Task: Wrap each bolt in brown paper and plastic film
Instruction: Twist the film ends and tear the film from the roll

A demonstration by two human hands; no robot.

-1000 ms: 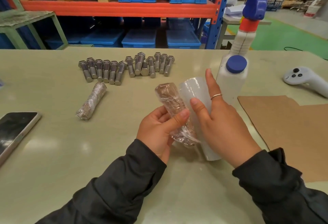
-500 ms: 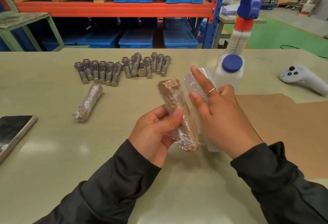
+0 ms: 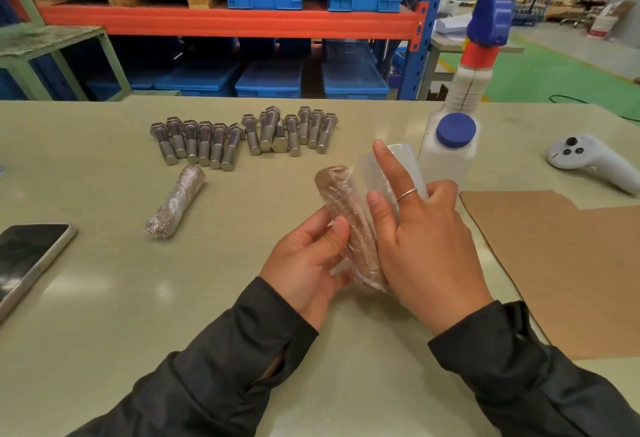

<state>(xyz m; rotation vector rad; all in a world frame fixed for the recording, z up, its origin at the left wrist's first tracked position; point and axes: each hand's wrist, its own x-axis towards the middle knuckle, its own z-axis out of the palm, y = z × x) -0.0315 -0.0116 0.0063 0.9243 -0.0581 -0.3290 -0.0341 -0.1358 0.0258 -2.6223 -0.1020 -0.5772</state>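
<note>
Head cam: left hand (image 3: 304,263) has its grip clamped on the paper-wrapped bolt (image 3: 349,225), thumb on top, tilted up off the desk (image 3: 104,298). Right hand (image 3: 426,242) presses against the bolt's other side, fingers spread apart, film roll (image 3: 412,166) right behind them. Bare bolts (image 3: 242,135) lie farther back, a finished wrapped bolt (image 3: 175,203) off left.

The light is even and soft, coming from above. The table (image 3: 104,298) shows pale glare patches. Shadows are weak. The edges bend from the wide lens; the far background is blurred.
</note>
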